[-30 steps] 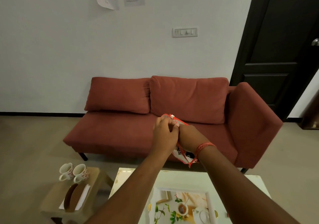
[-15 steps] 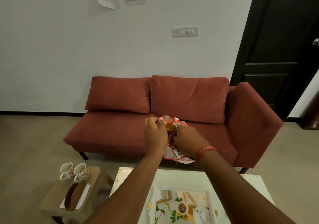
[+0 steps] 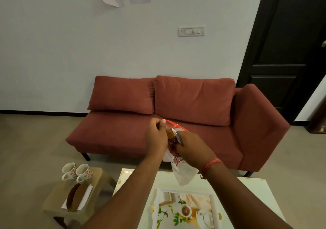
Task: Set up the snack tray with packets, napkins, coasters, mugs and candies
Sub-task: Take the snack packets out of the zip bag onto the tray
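Observation:
A red-and-white snack packet [image 3: 183, 173] hangs in the air above the white table [image 3: 252, 184]. My left hand [image 3: 156, 138] pinches its top edge on the left. My right hand [image 3: 193, 146] grips the other side of the torn top. Brown contents show in the gap between the two hands. Below them the printed snack tray [image 3: 214, 209] lies on the table. Two floral mugs [image 3: 77, 171] stand on a small wooden stool [image 3: 56, 198] at the lower left, beside a brown coaster [image 3: 72, 196] lying on white napkins [image 3: 86, 196].
A red sofa [image 3: 176, 116] stands along the wall behind the table. A dark door [image 3: 289, 52] is at the right. Bare floor lies left of the stool.
The hands have pulled the packet's top apart, exposing the brown contents. The packet's white lower part now hangs lower toward the table.

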Action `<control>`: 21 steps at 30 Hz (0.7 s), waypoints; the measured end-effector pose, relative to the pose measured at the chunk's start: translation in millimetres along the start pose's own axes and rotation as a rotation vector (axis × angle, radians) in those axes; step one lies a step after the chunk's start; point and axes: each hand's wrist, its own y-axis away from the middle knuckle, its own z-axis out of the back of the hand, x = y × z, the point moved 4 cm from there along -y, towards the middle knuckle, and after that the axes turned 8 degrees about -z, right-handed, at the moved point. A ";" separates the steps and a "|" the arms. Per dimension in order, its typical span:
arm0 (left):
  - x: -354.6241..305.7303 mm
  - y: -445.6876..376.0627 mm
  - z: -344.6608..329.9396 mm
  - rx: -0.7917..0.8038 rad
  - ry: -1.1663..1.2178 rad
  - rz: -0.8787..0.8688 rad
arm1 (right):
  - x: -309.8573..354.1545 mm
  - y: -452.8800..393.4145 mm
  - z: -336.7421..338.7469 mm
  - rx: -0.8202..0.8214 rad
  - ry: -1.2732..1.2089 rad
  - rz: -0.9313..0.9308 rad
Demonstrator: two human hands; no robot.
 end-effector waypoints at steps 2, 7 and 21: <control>6.0 -2.4 3.3 -0.022 0.035 0.060 | -4.8 2.9 1.7 -0.033 -0.056 0.002; 21.3 -6.5 4.2 -0.041 0.071 0.177 | -21.7 7.3 2.7 -0.148 -0.410 -0.088; 36.1 5.8 -6.5 0.092 0.351 0.364 | -33.7 9.2 9.8 -0.147 -1.269 -0.095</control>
